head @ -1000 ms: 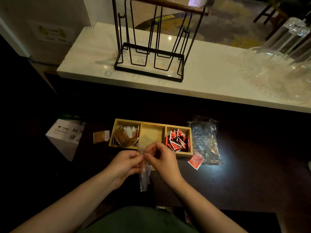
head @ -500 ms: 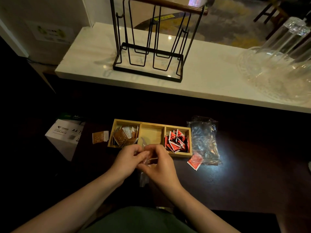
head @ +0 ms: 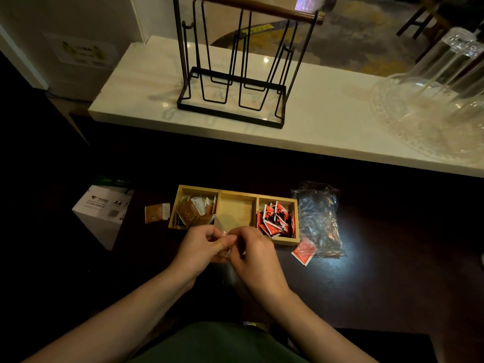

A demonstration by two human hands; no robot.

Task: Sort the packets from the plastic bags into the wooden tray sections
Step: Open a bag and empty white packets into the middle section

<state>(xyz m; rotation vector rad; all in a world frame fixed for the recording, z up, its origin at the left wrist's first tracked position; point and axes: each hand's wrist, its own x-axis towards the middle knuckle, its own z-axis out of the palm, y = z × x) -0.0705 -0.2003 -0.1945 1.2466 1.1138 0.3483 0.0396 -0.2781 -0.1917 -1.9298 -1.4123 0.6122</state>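
A small clear plastic bag (head: 227,241) is pinched between the left hand (head: 201,247) and the right hand (head: 252,251), just in front of the wooden tray (head: 285,241). The fingers of both hands are curled tight on it. What is inside the bag cannot be told.

In the tray, the left part is filled with brown packets (head: 195,212). The right part is filled with red packets (head: 275,220). The middle part (head: 237,209) looks bare, so that part is likely still to be filled.

One brown packet (head: 156,213) is left lying beside the tray on the left. One red packet (head: 303,251) is left near the right corner, touching a crumpled bag (head: 318,218). These are still to be put away.
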